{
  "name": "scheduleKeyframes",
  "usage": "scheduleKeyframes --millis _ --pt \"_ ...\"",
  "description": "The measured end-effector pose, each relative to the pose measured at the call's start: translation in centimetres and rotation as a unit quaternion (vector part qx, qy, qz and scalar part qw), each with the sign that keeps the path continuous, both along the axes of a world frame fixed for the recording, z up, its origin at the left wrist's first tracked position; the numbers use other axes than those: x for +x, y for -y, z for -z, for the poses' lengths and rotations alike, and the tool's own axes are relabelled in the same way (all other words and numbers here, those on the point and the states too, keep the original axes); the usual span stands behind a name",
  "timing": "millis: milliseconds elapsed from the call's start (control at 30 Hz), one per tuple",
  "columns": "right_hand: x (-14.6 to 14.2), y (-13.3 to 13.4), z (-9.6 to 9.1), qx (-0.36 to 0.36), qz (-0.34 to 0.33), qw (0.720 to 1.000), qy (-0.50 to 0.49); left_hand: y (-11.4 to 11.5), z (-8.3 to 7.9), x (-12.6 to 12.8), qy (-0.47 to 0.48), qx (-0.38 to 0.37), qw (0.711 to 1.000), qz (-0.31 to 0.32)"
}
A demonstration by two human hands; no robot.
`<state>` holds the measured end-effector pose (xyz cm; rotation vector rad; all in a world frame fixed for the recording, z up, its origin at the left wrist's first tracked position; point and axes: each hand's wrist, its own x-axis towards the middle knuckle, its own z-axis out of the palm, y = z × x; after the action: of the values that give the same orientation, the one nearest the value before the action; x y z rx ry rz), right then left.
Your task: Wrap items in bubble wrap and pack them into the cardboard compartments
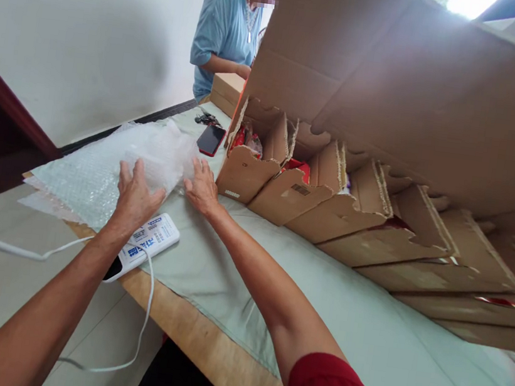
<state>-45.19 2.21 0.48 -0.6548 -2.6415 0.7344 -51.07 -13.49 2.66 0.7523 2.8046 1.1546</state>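
Note:
A sheet of clear bubble wrap (84, 173) lies spread over the left end of the table, bunched up at its right part. My left hand (136, 196) rests on the wrap with its fingers apart. At the wrap's right edge, my right hand (202, 187) touches the bunched part with bent, spread fingers. Neither hand is closed round anything that I can see. Just below them lies a flat white device (163, 237) with blue print, partly hidden by my left wrist. A white cable (147, 311) hangs near it over the table edge.
Several open cardboard boxes (245, 175) stand in a row on the right, red packets inside some, under a large raised cardboard sheet (396, 78). A dark phone (210, 140) and keys (208, 119) lie beyond my hands. A person in blue (218, 17) is behind a closed carton (226, 91).

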Motion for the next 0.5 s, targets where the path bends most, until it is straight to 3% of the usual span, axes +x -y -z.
scheduleKeyframes --millis 133,333,400,500 --pt "1.3 0.8 0.0 0.036 -0.008 0.999 -0.012 1.2 0.3 0.0 -0.017 -0.005 1.000 -0.004" --pt "2.5 1.3 -1.2 0.018 -0.034 0.999 0.032 2.5 -0.3 0.8 -0.015 -0.034 0.999 -0.001" --pt "4.6 1.6 -1.6 0.012 -0.038 0.999 0.003 3.3 -0.9 2.1 -0.032 -0.017 0.999 0.008" --pt "10.3 2.6 -1.6 0.000 -0.065 0.997 -0.034 4.4 -1.6 6.0 -0.071 0.042 0.995 0.054"
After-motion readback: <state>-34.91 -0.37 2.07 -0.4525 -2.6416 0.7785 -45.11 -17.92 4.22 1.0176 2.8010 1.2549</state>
